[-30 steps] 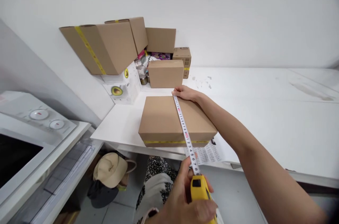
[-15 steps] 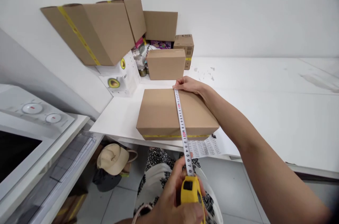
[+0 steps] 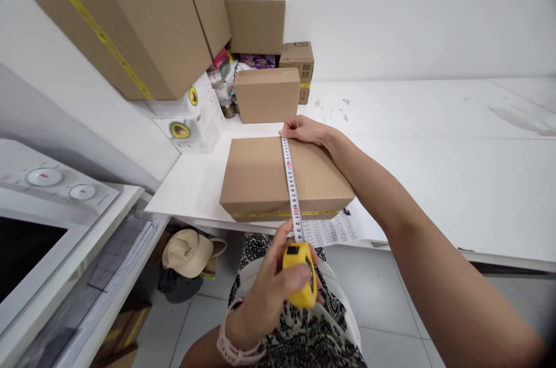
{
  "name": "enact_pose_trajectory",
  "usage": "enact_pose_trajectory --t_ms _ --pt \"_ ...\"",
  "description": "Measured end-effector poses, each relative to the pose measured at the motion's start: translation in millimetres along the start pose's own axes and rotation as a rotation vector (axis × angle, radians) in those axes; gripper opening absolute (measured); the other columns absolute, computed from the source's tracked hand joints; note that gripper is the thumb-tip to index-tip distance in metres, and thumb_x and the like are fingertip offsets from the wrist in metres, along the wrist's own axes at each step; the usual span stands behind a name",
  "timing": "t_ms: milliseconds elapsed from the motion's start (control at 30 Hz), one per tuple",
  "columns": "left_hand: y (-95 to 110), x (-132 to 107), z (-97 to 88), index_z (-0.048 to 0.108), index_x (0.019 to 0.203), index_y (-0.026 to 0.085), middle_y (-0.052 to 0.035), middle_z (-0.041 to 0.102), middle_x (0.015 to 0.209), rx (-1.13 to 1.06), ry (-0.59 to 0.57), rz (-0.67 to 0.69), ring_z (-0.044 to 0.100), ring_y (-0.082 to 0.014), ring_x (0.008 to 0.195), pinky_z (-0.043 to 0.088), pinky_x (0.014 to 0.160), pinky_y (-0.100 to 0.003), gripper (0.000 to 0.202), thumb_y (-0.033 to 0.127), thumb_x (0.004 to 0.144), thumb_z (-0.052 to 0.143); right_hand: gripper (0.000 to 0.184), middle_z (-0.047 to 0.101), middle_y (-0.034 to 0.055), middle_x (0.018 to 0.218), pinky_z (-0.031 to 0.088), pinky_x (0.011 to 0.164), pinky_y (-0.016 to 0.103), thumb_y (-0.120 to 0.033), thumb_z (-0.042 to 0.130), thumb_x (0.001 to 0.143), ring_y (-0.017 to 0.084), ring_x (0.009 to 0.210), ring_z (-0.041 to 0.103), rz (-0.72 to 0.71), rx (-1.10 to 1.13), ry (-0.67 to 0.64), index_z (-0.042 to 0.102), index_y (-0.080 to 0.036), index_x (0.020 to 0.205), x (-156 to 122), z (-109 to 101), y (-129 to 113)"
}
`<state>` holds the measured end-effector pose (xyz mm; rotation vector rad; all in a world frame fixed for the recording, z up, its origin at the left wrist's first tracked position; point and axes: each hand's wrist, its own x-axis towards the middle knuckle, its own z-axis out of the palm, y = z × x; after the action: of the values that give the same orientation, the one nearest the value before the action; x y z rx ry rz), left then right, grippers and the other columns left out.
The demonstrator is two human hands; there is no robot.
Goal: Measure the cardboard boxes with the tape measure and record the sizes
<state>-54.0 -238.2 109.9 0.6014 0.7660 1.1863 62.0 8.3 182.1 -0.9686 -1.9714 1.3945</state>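
Note:
A brown cardboard box (image 3: 256, 170) with yellow tape along its near side lies at the table's front edge. Across its top runs the white blade of a yellow tape measure (image 3: 304, 292), drawn out from the far edge past the near one. My left hand (image 3: 273, 287) is wrapped round the tape measure's case, in front of the table and above my lap. At the box's far edge, my right hand (image 3: 302, 128) pinches the blade's end. My right forearm passes over the box's right side. A printed sheet (image 3: 334, 230) is partly hidden under the box.
Large cardboard boxes (image 3: 160, 32) are stacked at the back left on white boxes with avocado pictures (image 3: 204, 124). A smaller carton (image 3: 267, 98) stands behind the measured box. On the left is a white appliance with dials (image 3: 43, 177). Caps (image 3: 186, 253) lie below the table.
My left hand has brought the tape measure's case up and closer to the box, so less blade is out. My right hand stays at the far edge. The view has shifted slightly.

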Motion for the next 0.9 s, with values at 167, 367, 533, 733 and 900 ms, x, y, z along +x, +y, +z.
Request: enact_pose_trajectory --t_ms 167,367,533,733,900 --pt "16 6 2.5 0.048 0.144 0.024 -0.0029 0.060 0.098 0.018 0.072 0.060 0.065 -0.0147 0.069 0.061 0.059 -0.030 0.071 0.045 0.083 0.077 0.029 0.069 0.0026 0.082 0.042 0.067 0.033 -0.047 0.078 0.076 0.019 0.075 0.056 0.062 -0.174 -0.025 0.063 -0.024 0.087 51 -5 10" --pt "16 2 5.1 0.048 0.144 0.023 -0.0035 0.062 0.098 0.018 0.069 0.065 0.065 -0.0155 0.071 0.061 0.059 -0.030 0.069 0.043 0.085 0.077 0.023 0.066 0.0026 0.081 0.045 0.066 0.033 -0.044 0.074 0.079 0.022 0.077 0.059 -0.026 -0.179 -0.035 0.061 -0.025 0.080 47 -9 16" --pt "19 7 4.4 0.054 0.137 0.021 -0.0044 0.062 0.098 0.021 0.082 0.064 0.065 -0.0164 0.071 0.060 0.059 -0.031 0.063 0.045 0.083 0.077 0.025 0.066 0.0028 0.085 0.047 0.068 0.033 -0.048 0.071 0.083 0.021 0.080 0.060 -0.061 -0.095 -0.021 0.062 -0.025 0.086 42 -8 23" --pt "34 1 -14.8 0.064 0.127 0.019 -0.0079 0.065 0.107 0.351 0.126 0.114 0.063 -0.0169 0.078 0.058 0.070 -0.032 0.054 0.040 0.080 0.079 0.042 0.061 0.0023 0.075 0.051 0.076 0.036 -0.058 0.078 0.078 0.018 0.078 0.058 -0.298 -0.008 0.057 0.056 -0.022 0.074 43 -18 -8" --pt "22 -18 -40.2 0.069 0.124 0.023 -0.0076 0.072 0.110 0.833 0.239 0.254 0.065 -0.0249 0.094 0.055 0.085 -0.036 0.057 0.023 0.069 0.082 0.029 0.066 0.0028 0.087 0.054 0.082 0.040 -0.054 0.074 0.087 0.020 0.085 0.065 -0.590 -0.033 0.293 0.066 -0.025 0.086 -54 -29 -41"
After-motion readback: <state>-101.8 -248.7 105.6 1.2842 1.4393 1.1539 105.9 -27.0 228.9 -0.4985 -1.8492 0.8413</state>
